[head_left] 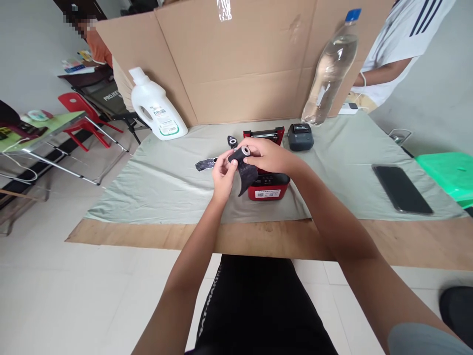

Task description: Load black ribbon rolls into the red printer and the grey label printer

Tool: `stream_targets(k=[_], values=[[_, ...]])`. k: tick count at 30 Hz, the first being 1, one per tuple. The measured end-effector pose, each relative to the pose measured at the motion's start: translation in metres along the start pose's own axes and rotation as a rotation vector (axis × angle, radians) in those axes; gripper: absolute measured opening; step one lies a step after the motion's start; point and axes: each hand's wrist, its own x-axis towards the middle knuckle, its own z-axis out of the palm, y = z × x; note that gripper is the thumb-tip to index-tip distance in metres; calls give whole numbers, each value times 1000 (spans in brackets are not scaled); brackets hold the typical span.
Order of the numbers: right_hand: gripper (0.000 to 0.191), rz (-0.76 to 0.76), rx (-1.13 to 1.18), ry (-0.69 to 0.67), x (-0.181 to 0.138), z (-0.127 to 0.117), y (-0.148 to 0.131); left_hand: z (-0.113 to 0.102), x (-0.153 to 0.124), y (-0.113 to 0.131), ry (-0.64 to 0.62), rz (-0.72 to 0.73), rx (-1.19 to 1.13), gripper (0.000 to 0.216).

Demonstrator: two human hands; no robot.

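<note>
In front of me I hold a roll of black ribbon with a pale hollow core. A loose dark strip of it hangs down beside the red machine. My left hand pinches the roll's left side between thumb and fingers. Over the right end, my right hand is closed on the same roll. Just behind and below is a small red and black printer-like machine with its lid raised; my right hand covers its middle. Behind my left hand lie another small black roll and a crinkled black strip.
A small black device stands right of the machine, and a phone lies farther right. A white jug and a clear bottle stand before a cardboard panel. A green stool is beside the table; people are behind the panel.
</note>
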Motion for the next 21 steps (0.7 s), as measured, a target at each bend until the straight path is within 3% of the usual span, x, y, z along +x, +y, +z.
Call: stream_targets(k=[3, 10, 16, 21], values=[[23, -4, 31, 18, 0, 0, 4, -1, 1, -2, -5, -49, -1, 50], [30, -24, 85, 30, 0, 1, 8, -4, 2, -2, -56, -91, -22, 52], [40, 7, 152, 145, 5, 8, 18, -5, -1, 0, -58, 0, 45, 56], [47, -26, 165, 133, 5, 7, 21, -8, 1, 7, -141, -66, 109, 56]])
